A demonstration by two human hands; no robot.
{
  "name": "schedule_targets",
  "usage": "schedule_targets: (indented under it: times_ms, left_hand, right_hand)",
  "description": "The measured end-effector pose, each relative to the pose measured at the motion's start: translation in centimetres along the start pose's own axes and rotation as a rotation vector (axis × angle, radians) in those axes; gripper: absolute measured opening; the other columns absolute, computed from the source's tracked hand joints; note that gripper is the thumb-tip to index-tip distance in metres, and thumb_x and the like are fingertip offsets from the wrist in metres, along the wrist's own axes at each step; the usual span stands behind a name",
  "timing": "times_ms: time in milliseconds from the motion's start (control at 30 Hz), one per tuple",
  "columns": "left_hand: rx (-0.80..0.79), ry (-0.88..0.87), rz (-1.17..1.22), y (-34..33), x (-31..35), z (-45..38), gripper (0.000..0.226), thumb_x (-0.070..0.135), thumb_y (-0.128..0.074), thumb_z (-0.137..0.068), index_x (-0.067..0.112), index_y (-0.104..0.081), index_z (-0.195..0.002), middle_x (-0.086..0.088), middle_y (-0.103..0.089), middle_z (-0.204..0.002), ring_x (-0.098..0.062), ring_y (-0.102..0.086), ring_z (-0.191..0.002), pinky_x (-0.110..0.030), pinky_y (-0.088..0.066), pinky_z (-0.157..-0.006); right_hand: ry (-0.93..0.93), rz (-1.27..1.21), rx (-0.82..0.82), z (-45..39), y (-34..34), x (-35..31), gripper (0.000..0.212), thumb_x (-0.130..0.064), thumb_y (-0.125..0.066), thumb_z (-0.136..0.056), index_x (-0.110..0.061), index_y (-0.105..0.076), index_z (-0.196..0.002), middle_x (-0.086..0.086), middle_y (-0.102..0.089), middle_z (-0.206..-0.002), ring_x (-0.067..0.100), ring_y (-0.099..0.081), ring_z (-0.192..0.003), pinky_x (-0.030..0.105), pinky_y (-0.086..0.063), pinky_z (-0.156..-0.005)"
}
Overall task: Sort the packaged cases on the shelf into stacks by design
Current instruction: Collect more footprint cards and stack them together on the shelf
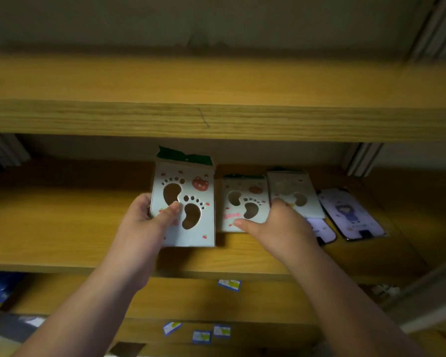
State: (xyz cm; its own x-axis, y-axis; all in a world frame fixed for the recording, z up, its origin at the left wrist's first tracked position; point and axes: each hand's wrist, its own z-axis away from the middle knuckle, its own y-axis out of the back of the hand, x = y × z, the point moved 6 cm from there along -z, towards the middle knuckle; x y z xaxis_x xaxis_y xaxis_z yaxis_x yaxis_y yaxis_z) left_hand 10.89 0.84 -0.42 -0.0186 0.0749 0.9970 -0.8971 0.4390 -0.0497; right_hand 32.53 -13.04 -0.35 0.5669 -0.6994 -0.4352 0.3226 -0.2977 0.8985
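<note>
Head view: my left hand (150,217) pinches a white footprint-cutout cardboard case (184,204) while my right hand (273,222) rests, fingers loosely bent, on its matching twin (238,202) beside it, stacking due next.

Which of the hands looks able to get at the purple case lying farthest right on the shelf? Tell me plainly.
Probably the right hand. It rests on the middle footprint package, close to the purple case, with nothing lying over the case. The left hand grips another footprint package and would have to cross over.

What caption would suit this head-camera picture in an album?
Left hand holds a footprint-cutout case over a wooden shelf; right hand rests on another.
</note>
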Motion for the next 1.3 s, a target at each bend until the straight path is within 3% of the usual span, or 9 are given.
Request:
schedule_targets:
  times_ms: [100, 167, 333, 567, 667, 767, 1000, 1133, 1300]
  left_hand:
    - [-0.018, 0.008, 0.022, -0.5, -0.4, -0.3, 0.016, 0.029, -0.072, -0.089, 0.026, -0.067, -0.104, -0.004, -0.078, -0.098, -0.023, -0.076, -0.090, -0.041, -0.058, -0.075]
    - [-0.035, 0.018, 0.035, -0.9, -0.6, -0.6, 0.017, 0.030, -0.072, -0.088, 0.028, -0.067, -0.105, -0.003, -0.079, -0.101, -0.025, -0.076, -0.093, -0.044, -0.058, -0.078]
    - [-0.043, 0.044, 0.070, -2.5, -1.0, -0.9, 0.015, 0.025, -0.072, -0.089, 0.026, -0.067, -0.103, -0.001, -0.079, -0.097, -0.025, -0.076, -0.091, -0.045, -0.058, -0.079]
    - [-0.011, 0.056, 0.085, -4.9, -0.3, 1.7, 0.019, 0.020, -0.071, -0.091, 0.022, -0.063, -0.108, 0.000, -0.080, -0.092, -0.022, -0.077, -0.085, -0.039, -0.059, -0.069]
    - [-0.017, 0.052, 0.098, -6.4, 0.3, 4.0, 0.016, 0.018, -0.070, -0.091, 0.022, -0.063, -0.105, -0.001, -0.080, -0.093, -0.020, -0.077, -0.082, -0.031, -0.058, -0.059]
    - [-0.001, 0.038, 0.089, -8.0, 0.6, 7.1, 0.015, 0.016, -0.069, -0.092, 0.021, -0.063, -0.104, -0.004, -0.079, -0.098, -0.022, -0.077, -0.085, -0.032, -0.056, -0.061]
    - [0.013, 0.078, 0.142, -13.1, -0.2, 16.8, 0.029, 0.014, -0.073, -0.087, 0.021, -0.065, -0.114, -0.009, -0.079, -0.100, -0.029, -0.078, -0.086, -0.033, -0.059, -0.055]
    - [0.016, 0.061, 0.142, -17.0, -0.7, 23.4, 0.036, 0.019, -0.078, -0.076, 0.022, -0.070, -0.111, -0.009, -0.079, -0.100, -0.028, -0.078, -0.084, -0.032, -0.058, -0.053]
    - [-0.044, 0.045, 0.143, -22.7, 0.6, 30.5, 0.022, 0.019, -0.073, -0.079, 0.020, -0.075, -0.101, -0.015, -0.079, -0.098, -0.039, -0.076, -0.086, -0.065, -0.057, -0.077]
  right_hand:
    - [-0.034, -0.313, -0.035, 0.3, 0.1, 1.3, 0.067, -0.073, -0.072, -0.064, -0.028, -0.058, -0.111, -0.012, -0.065, -0.096, 0.009, -0.058, -0.081, 0.023, -0.038, -0.052]
    - [-0.052, -0.476, -0.074, 0.6, -0.1, 2.0, 0.042, -0.063, -0.070, -0.075, -0.030, -0.058, -0.098, -0.006, -0.068, -0.088, 0.012, -0.064, -0.078, 0.026, -0.042, -0.054]
    - [-0.068, -0.835, -0.092, 2.2, 0.3, 3.7, 0.007, -0.032, -0.061, -0.096, -0.027, -0.057, -0.100, -0.001, -0.074, -0.084, 0.027, -0.072, -0.064, 0.035, -0.055, -0.050]
    - [-0.041, -1.103, 0.105, 6.2, 4.5, 8.9, 0.003, -0.025, -0.056, -0.100, -0.026, -0.058, -0.098, -0.019, -0.072, -0.078, 0.013, -0.069, -0.057, 0.025, -0.051, -0.044]
    - [-0.065, -1.165, 0.161, 7.8, 6.1, 10.9, 0.010, -0.021, -0.051, -0.103, -0.027, -0.057, -0.096, -0.011, -0.072, -0.079, 0.011, -0.069, -0.056, 0.025, -0.051, -0.042]
    - [-0.125, -1.281, 0.087, 9.4, 7.0, 12.7, 0.007, -0.028, -0.051, -0.102, -0.029, -0.058, -0.100, 0.008, -0.072, -0.094, 0.017, -0.072, -0.059, 0.028, -0.050, -0.041]
    - [0.092, -1.276, -0.170, 16.4, 10.7, 17.4, 0.032, -0.024, -0.050, -0.103, -0.038, -0.072, -0.084, -0.003, -0.079, -0.094, 0.021, -0.076, -0.085, 0.034, -0.060, -0.051]
    - [0.127, -1.320, -0.282, 20.3, 13.3, 22.1, 0.027, -0.026, -0.053, -0.099, -0.032, -0.072, -0.082, 0.004, -0.079, -0.094, 0.024, -0.077, -0.084, 0.030, -0.058, -0.048]
    - [0.134, -1.339, -0.246, 23.9, 17.9, 29.0, 0.018, -0.036, -0.053, -0.089, -0.033, -0.071, -0.087, 0.006, -0.079, -0.098, 0.026, -0.076, -0.087, 0.031, -0.058, -0.051]
